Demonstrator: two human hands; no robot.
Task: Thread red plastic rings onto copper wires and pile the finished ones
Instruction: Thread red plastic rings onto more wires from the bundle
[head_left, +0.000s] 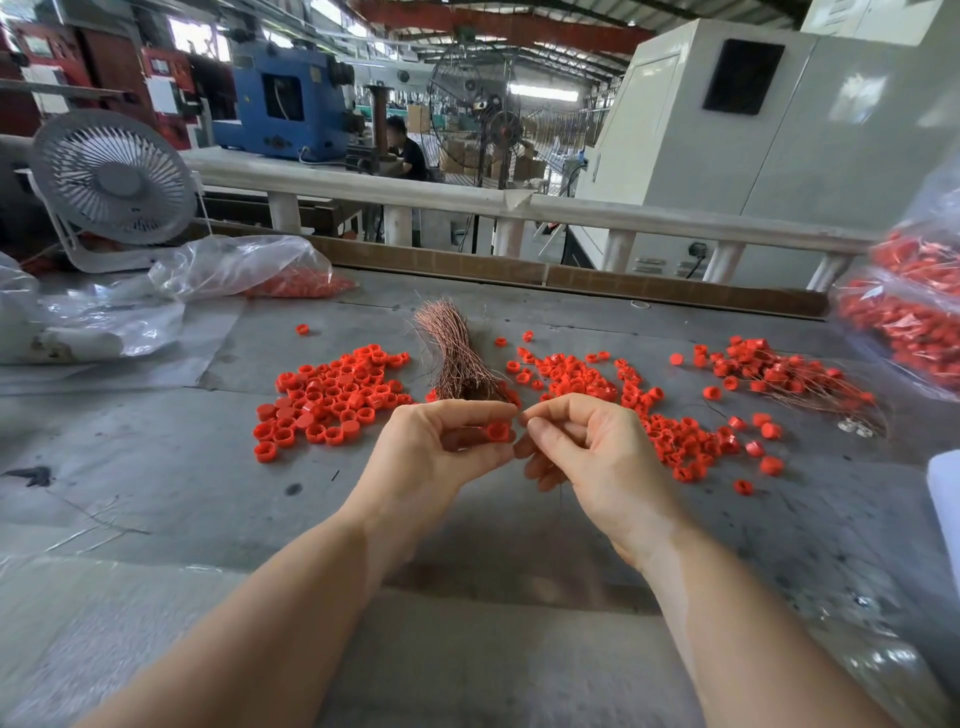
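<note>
A red ring (497, 431) sat pinched between the thumb and curled fingers of the left hand (441, 447), raised above the table (156, 467) near its middle. Its open side appeared to face the right hand, though the fingers hid much of it. The right hand (582, 447) met it fingertip to fingertip, thumb and forefinger closed in a pinch at the ring's edge; a thin wire (561, 499) showed faintly below that hand, hanging down toward the person, too fine to trace fully.

Just behind the hands lay the wire bundle (457, 348), its long axis running away from the person, far ends fanned and leaning left, near ends gathered close to the hands. Loose rings lay in two spreads: the left spread (327, 400) beside the bundle, the right spread (623, 400) on its other side, trailing toward the near right. Farther right lay the finished pile (789, 374), rings on wires with the strands pointing right and toward the person.

A bag (914, 312) of red parts stood at the right edge, another bag (249, 270) far left beside a fan (114, 176).
</note>
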